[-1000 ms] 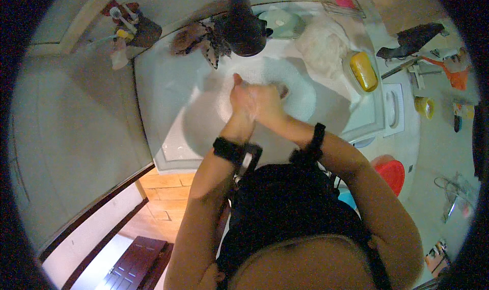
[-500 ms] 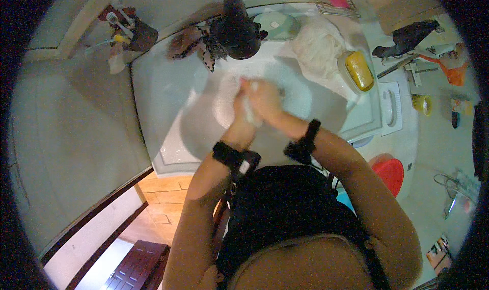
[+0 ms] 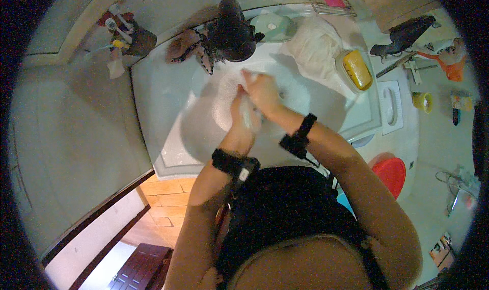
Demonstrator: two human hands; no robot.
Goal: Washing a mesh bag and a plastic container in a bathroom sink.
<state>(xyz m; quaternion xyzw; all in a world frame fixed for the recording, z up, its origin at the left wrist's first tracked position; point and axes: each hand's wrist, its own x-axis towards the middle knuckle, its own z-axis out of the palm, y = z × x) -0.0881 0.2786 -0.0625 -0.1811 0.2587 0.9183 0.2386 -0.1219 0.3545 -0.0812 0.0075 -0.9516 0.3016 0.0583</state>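
Over the bowl of a white washbasin (image 3: 168,155) my two hands are close together. My left hand (image 3: 241,110) is nearer, its fingers partly covered by the other hand. My right hand (image 3: 264,92) lies over it with bent fingers, blurred at the tips. Between the palms shows something wet and white (image 3: 248,115); whether it is lather or a small cloth I cannot make out. Whitish water or suds (image 3: 224,99) cover the bowl's bottom, and the dark drain (image 3: 281,94) is just right of my right hand. A black faucet (image 3: 235,37) stands behind the hands.
Beside the faucet lie a patterned cloth (image 3: 186,46) and a pale green soap dish (image 3: 275,27). A bunched white cloth (image 3: 316,48) and yellow soap (image 3: 357,71) in a dish rest on the right rim. A toothbrush cup (image 3: 141,41) hangs left; a red basin (image 3: 389,175) stands lower right.
My right hand's fingers have shifted slightly up and apart from my left hand, so more of the left palm and the white stuff shows. My left hand has turned a little.
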